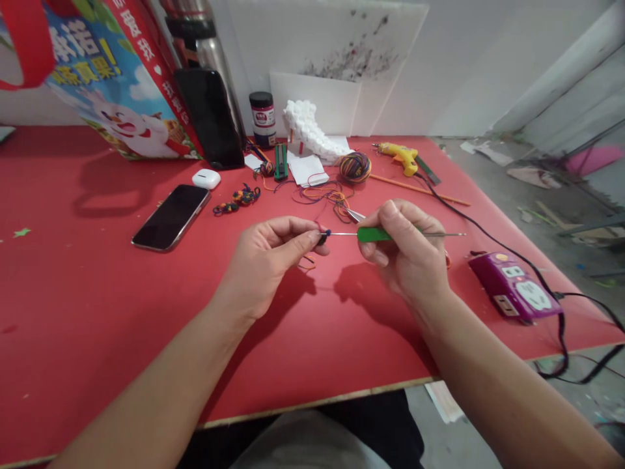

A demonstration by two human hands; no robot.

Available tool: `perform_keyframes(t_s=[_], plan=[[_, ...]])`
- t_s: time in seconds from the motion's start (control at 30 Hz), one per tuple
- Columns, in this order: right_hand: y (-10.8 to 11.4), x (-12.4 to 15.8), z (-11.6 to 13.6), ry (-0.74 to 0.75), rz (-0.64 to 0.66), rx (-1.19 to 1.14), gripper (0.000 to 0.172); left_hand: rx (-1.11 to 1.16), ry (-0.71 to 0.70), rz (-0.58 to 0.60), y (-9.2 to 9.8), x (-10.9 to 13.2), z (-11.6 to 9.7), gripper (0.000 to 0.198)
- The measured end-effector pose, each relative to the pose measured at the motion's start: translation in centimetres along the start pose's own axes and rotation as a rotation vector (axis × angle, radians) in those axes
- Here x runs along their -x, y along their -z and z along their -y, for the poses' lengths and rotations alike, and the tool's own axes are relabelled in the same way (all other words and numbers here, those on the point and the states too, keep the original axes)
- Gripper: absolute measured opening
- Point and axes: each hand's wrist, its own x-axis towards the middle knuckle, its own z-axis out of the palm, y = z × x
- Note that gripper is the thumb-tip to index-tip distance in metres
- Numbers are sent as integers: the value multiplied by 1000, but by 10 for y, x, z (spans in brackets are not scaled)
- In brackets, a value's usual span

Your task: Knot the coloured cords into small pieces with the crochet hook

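Note:
Between the thumb and fingers of my left hand (278, 254) is a small dark piece of yarn work (322, 238), mostly hidden by the fingertips. My right hand (407, 244) grips a crochet hook (372, 234) by its green handle. The hook's thin metal shaft points left and its end meets the dark yarn piece. Another metal end sticks out to the right of my hand. Loose multicoloured yarn (325, 193) lies just beyond the hands, trailing from a yarn ball (355, 167). A pointed silver tip (355, 214) shows behind my right fingers; the rest is hidden.
A phone (172, 217), a white earbud case (206, 178) and a crocheted strip (237, 199) lie on the red table (97, 312). Behind are a white bumpy object (312, 130), a jar (262, 120) and a yellow glue gun (399, 156). A purple power socket (515, 286) with cable sits right.

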Motion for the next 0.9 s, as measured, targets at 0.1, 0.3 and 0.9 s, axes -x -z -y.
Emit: perform_keyframes(t_s=[0.1, 0.3, 0.9], plan=[[0, -1, 0, -5, -14, 6, 42, -5, -11, 9, 1, 0, 1, 17], [3, -2, 0, 32, -24, 33, 41, -17, 8, -2, 0, 1, -1, 23], [3, 2, 2, 87, -68, 105, 40, -5, 2, -36, -1, 1, -1, 18]])
